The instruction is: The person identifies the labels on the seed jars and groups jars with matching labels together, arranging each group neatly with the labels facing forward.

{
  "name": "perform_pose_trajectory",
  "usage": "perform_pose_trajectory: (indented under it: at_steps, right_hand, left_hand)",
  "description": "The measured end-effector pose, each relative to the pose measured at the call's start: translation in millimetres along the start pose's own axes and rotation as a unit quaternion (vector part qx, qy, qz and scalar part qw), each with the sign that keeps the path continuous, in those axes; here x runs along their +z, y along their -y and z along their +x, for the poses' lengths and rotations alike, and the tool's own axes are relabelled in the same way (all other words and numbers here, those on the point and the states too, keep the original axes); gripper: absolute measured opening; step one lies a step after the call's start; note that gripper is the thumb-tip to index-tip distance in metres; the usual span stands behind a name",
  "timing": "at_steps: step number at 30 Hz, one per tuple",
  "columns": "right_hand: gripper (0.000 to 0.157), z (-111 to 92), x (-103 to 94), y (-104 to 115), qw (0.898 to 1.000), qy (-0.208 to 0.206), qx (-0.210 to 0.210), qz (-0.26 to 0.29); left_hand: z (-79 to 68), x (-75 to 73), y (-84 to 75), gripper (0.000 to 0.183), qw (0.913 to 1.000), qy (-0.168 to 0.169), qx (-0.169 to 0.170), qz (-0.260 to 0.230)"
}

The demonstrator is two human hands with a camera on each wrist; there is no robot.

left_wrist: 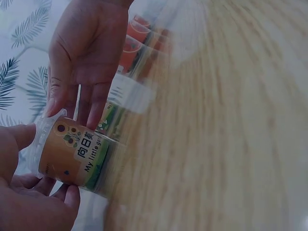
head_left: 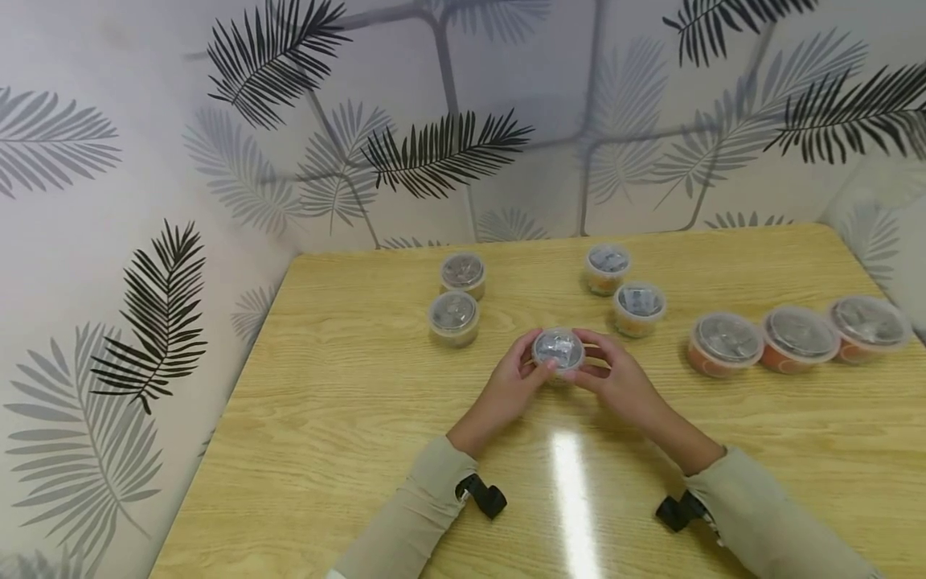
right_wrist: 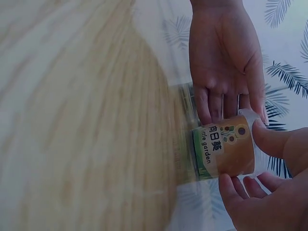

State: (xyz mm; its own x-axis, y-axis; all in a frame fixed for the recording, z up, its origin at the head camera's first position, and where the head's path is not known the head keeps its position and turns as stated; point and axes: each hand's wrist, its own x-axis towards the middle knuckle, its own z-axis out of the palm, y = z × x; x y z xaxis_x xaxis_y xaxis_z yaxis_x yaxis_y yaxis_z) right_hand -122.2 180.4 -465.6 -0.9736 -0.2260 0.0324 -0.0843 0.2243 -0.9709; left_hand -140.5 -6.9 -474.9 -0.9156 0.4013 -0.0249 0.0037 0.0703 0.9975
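Observation:
A small lidded plastic cup (head_left: 559,349) stands upright on the table, between both hands. Its orange and green label (left_wrist: 67,151) shows sunflowers, Chinese characters and the words "My little garden". My left hand (head_left: 512,384) holds the cup's left side, thumb near the lid rim. From the other side my right hand (head_left: 624,384) grips it, thumb at the front of the lid. In the right wrist view, the fingers of the right hand (right_wrist: 264,190) curl under the lid edge and along the cup wall. The clear lid (right_wrist: 259,144) is on the cup.
Two lidded cups with dark contents (head_left: 453,318) stand at the back left. Two similar sunflower-sized cups (head_left: 640,310) stand behind and right of the hands. Three wider lidded orange tubs (head_left: 726,346) form a row at the right. A leaf-patterned wall covering (head_left: 521,185) borders the table (head_left: 347,418).

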Motion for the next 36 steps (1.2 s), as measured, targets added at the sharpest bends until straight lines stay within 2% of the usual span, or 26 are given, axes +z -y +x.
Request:
perform_pose_trajectory:
  at_steps: [11, 19, 27, 30, 36]
  right_hand:
    - [0.061, 1, -1.6, -3, 1.0, 0.003, -0.004, 0.001]
    - [0.062, -1, -1.3, -3, 1.0, 0.006, 0.008, -0.004]
    - [0.066, -2, -4.7, 0, 1.0, 0.01, 0.001, -0.018]
    - [0.068, -3, -11.8, 5, 0.999, 0.01, -0.019, -0.041]
    - [0.061, -3, -39.7, 21, 0.992, -0.039, -0.062, -0.1]
  left_hand:
    - [-0.4, 1.6, -0.6, 0.06, 0.9999, -0.002, -0.013, 0.002]
    - [-0.8, 1.5, -0.6, 0.06, 0.9996, -0.009, -0.025, 0.009]
    - [-1.1, 0.9, -11.9, 0.061, 0.9994, -0.003, -0.03, 0.016]
    - [1.2, -1.0, -10.8, 0.061, 0.9984, -0.003, -0.017, 0.054]
    - [9.5, -4.3, -22.4, 0.056, 0.9876, 0.003, 0.055, 0.147]
